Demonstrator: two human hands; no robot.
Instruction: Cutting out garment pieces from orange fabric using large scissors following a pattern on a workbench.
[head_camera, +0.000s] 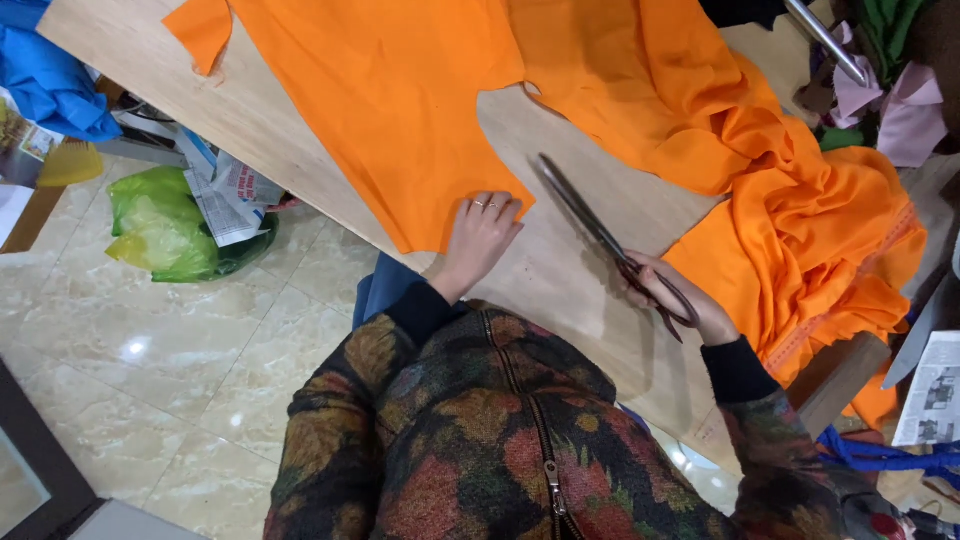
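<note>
My left hand (482, 232), with rings on two fingers, presses flat on the near corner of a cut piece of orange fabric (385, 95) spread on the wooden table (590, 290). My right hand (690, 305) grips the handles of long dark scissors (590, 222). Their blades are together and lie on bare wood, pointing up and left toward the cut edge of the fabric. A larger bunched heap of orange fabric (790, 210) lies to the right of the scissors, next to my right hand.
A green plastic bag (165, 228) and papers (225, 195) sit on the tiled floor at the left, below blue cloth (50, 85). Pink and green scraps (890, 100) and a metal rod (825, 40) lie at the top right. A newspaper (930, 390) lies at the right edge.
</note>
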